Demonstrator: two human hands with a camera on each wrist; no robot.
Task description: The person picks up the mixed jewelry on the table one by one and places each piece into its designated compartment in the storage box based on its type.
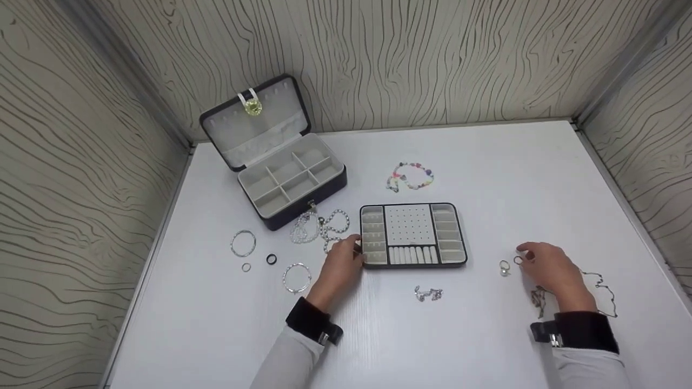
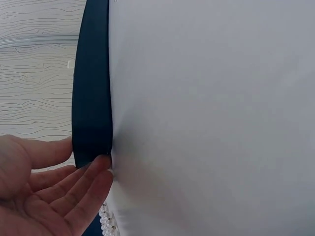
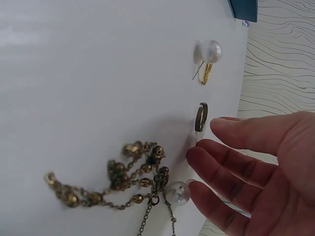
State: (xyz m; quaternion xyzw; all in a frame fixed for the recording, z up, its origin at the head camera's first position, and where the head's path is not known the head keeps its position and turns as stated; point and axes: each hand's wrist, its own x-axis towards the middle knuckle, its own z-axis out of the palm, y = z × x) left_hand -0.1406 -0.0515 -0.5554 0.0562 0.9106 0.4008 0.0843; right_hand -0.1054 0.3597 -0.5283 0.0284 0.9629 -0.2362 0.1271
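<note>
At the front left corner of a jewelry tray (image 1: 411, 265), my left hand (image 1: 341, 262) holds the dark side wall (image 2: 93, 88) between thumb and fingers. The tray lies flat, with a row of white ring rolls, a dotted panel and small side compartments. To the right, my right hand (image 1: 551, 270) hovers low over the table, thumb and fingers spread apart. Its fingertips are close to a dark ring (image 3: 201, 117) and hold nothing. A pearl earring (image 3: 211, 54) lies just beyond that ring. Below the right fingers lies a bronze bead chain (image 3: 142, 182) with a pearl.
An open jewelry box (image 1: 292, 178) with divided compartments stands at the back left. Pearl strands (image 1: 305, 228), a silver bracelet (image 1: 243, 243), another bracelet (image 1: 297, 277) and a black ring (image 1: 271, 259) lie left. A colorful bead bracelet (image 1: 413, 175) is behind the tray, a silver chain (image 1: 428, 293) before it.
</note>
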